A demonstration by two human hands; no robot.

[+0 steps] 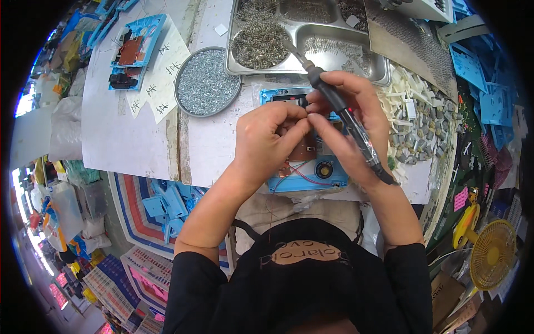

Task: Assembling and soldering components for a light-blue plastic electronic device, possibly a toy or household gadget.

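A blue plastic housing (308, 182) with a brown circuit board (305, 149), red wires and a round dark part lies in front of me at the table's near edge. Over it, my left hand (270, 133) is closed in a pinch, and whatever its fingertips hold is too small to make out. The thumb and fingertips of my right hand (356, 106) meet the left ones. A black electric screwdriver (334, 100) lies across that right hand, gripped along the index finger, its metal bit pointing up and away to the left.
A round tray of small screws (207, 82) stands left of a metal compartment tray (311, 33) with springs. Another blue housing (139, 50) lies on paper at the far left. White plastic parts and small metal pieces (420, 117) are heaped at right. A yellow fan (492, 253) stands lower right.
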